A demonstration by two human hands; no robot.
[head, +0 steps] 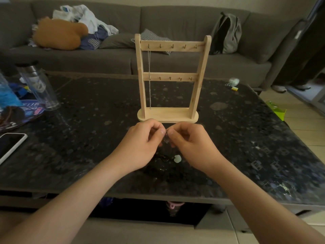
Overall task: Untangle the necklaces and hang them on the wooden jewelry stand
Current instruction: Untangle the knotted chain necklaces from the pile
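**Presently: one chain hung, one in the hands, one waiting**

Head view, centre frame.
- Left hand point(140, 143) and right hand point(191, 143): raised just above the table point(88, 120), fingertips brought together. Both pinch the same fine necklace point(166, 138), one on either side. The close two-handed pinch looks like work on a knot or clasp, though which cannot be told.
- Fine necklace: thin and metallic. Only a short stretch shows between the fingertips, with a small pale faceted charm hanging just below them. The rest is hidden by the hands.
- Wooden jewelry stand point(173, 76): upright just beyond the hands. It has pale wood, two crossbars with rows of small pegs, and an oval base. It sits within easy reach, presumably for hanging.
- Silver chain point(149, 81): looped on the leftmost upper peg and hanging straight down almost to the base. This one judged done.
- Dark cord necklace point(162, 157): lies bunched on the table under the hands with a pale green pendant point(177, 159) beside it. It is set down, apparently awaiting its turn.

Left edge of frame: phone point(10, 143), clear bottle point(37, 85).
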